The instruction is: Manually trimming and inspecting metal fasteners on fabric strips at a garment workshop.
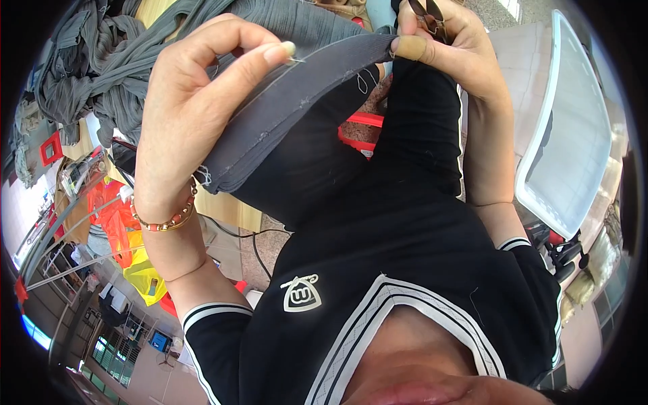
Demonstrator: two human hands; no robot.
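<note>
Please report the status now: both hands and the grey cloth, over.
Left hand pinches grey cloth edge. Right hand grips cloth end, small snips held too. Loose thread at seam. Nothing in the way.

Off to one side of where I pinch, a heap of grey fabric [101,61] lies piled. Below my grip sit a red plastic stool [361,131] and orange bags [115,216]; a white mesh chair back [574,135] stands on the other side.
</note>
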